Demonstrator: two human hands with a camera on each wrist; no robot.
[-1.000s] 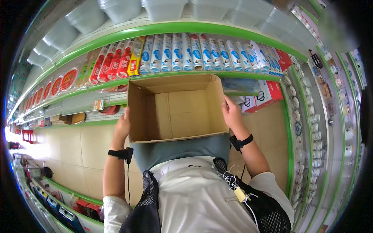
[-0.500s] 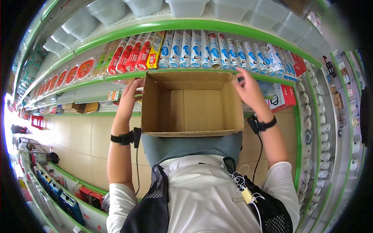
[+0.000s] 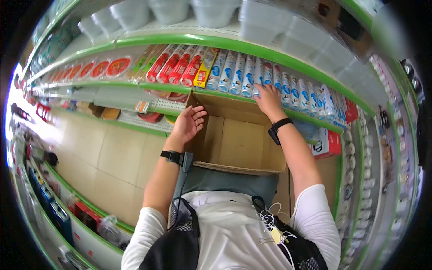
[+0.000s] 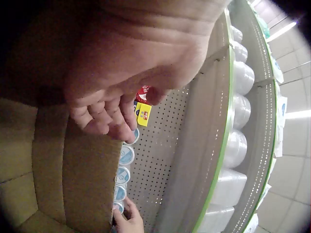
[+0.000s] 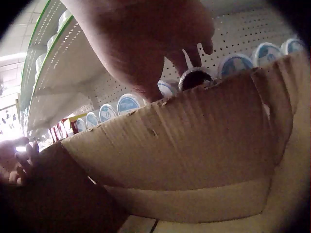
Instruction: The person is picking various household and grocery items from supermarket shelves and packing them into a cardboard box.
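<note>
An open cardboard box [image 3: 245,139] rests against the person's lap and the shelf front. Over its left wall is the left hand [image 3: 189,123], palm showing, fingers loosely bent with nothing in them. Across the far rim reaches the right hand [image 3: 270,101], at the row of blue-and-white tube-shaped packs on the shelf. In the right wrist view its thumb and fingers lie on either side of one blue-and-white tube-shaped pack [image 5: 167,88], whose lower part is hidden behind the box wall. The left wrist view shows the right hand [image 4: 129,222] at the row's round ends.
Red tube-shaped packs [image 3: 180,67] and a yellow box [image 3: 206,67] stand left of the row. Clear plastic tubs [image 3: 213,13] fill the shelf above. A red carton [image 3: 329,143] sits low on the right, with shelves of crockery [image 3: 366,175] beyond.
Both hands have let go of the box sides. The right hand has moved inward and forward to the tube-shaped packs; the left has come over the box's left wall. The head view has turned.
</note>
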